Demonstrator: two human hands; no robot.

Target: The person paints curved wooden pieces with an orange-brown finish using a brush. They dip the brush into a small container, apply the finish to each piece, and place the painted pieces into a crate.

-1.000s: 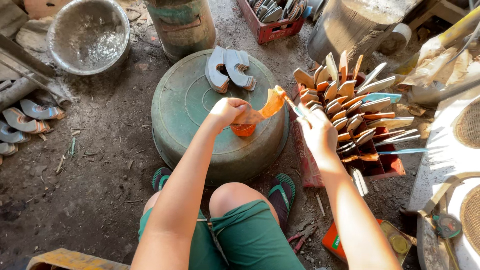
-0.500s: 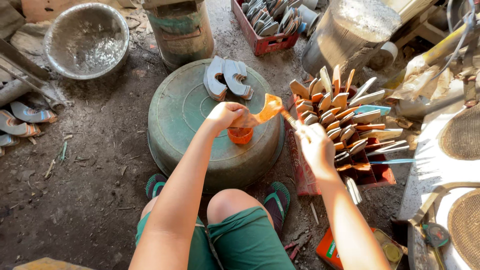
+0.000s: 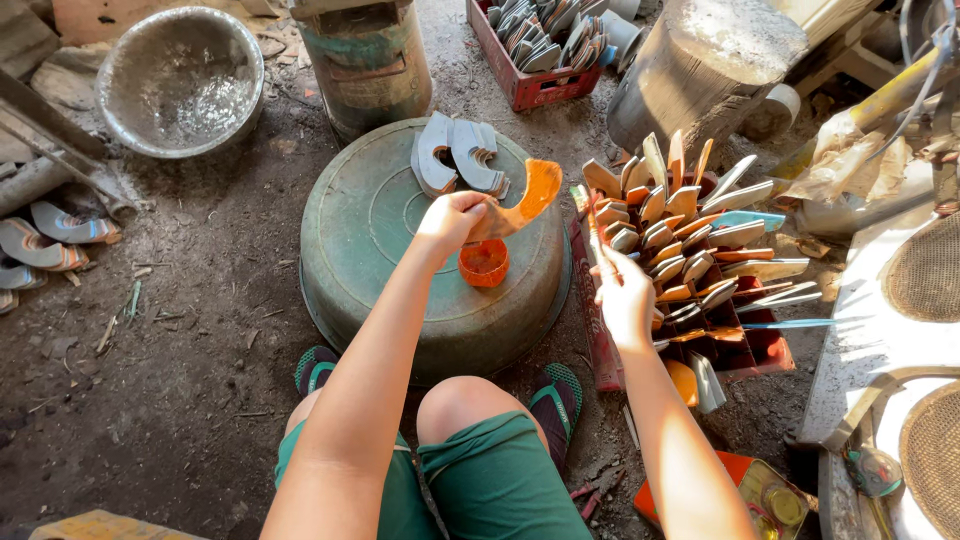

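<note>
Your left hand (image 3: pixel 450 222) grips a curved, orange-painted crescent piece (image 3: pixel 520 200), holding it above a small round orange pot (image 3: pixel 484 262) that sits on the upturned, dull green metal basin (image 3: pixel 380 250). Your right hand (image 3: pixel 622 290) is closed on a thin brush (image 3: pixel 590 222) by the basin's right edge. Grey crescent blanks (image 3: pixel 455 155) lie stacked at the basin's far side. Just right, a red crate (image 3: pixel 750 345) bristles with painted pieces standing on end. A dented silvery bowl (image 3: pixel 180 80) rests on the dusty ground, upper left.

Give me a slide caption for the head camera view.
Left hand holds an orange curved piece over a small orange cup.
</note>
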